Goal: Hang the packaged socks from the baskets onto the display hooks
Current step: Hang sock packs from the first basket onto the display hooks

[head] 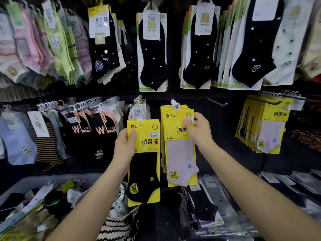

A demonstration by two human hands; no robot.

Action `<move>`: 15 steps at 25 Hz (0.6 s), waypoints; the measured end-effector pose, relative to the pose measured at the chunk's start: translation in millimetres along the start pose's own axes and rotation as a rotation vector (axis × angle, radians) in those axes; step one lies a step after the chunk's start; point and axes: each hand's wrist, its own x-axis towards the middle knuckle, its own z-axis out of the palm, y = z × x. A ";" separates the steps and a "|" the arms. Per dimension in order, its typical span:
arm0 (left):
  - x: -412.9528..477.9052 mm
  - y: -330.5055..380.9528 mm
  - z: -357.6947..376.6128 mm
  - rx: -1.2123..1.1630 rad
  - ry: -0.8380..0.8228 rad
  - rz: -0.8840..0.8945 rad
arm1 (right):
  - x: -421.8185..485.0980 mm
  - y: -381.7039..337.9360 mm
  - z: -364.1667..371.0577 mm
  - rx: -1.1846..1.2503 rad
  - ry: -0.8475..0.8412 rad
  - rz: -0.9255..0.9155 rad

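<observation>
My left hand [126,145] grips a yellow pack of black socks [144,162] by its left edge, thumb on the front. The pack is held upright in front of the display, off any hook. Just to its right, my right hand [198,129] pinches the top right of a yellow pack of lilac socks [180,153], the front one of a stack hanging by a white hanger on a display hook [174,103]. An empty black hook [217,102] juts out further right. A grey basket [34,181] at the lower left holds several loose sock packs.
Rows of hung socks fill the wall above and to both sides, including another yellow stack [267,129] at the right. A black-and-white patterned bag [119,226] with a small fan stands below my left arm. Flat clear-wrapped packs [286,181] lie at lower right.
</observation>
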 end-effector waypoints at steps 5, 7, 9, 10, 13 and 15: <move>-2.2 6.0 2.5 0.005 -0.005 0.041 | 9.9 4.3 11.3 -0.063 0.013 0.034; -5.8 8.7 9.6 -0.015 -0.012 0.061 | 12.0 5.4 10.6 -0.076 0.004 0.067; -9.0 9.8 17.0 -0.030 -0.015 0.071 | 6.8 7.2 7.7 -0.113 0.034 0.086; -10.1 9.3 20.4 -0.042 -0.008 0.063 | 1.0 9.6 5.5 -0.135 0.084 0.068; -13.0 7.1 30.5 -0.068 -0.013 0.050 | -27.0 13.3 4.8 -0.097 0.056 -0.083; -16.2 6.5 38.7 -0.083 -0.019 0.055 | -43.4 12.5 10.3 -0.097 -0.104 -0.093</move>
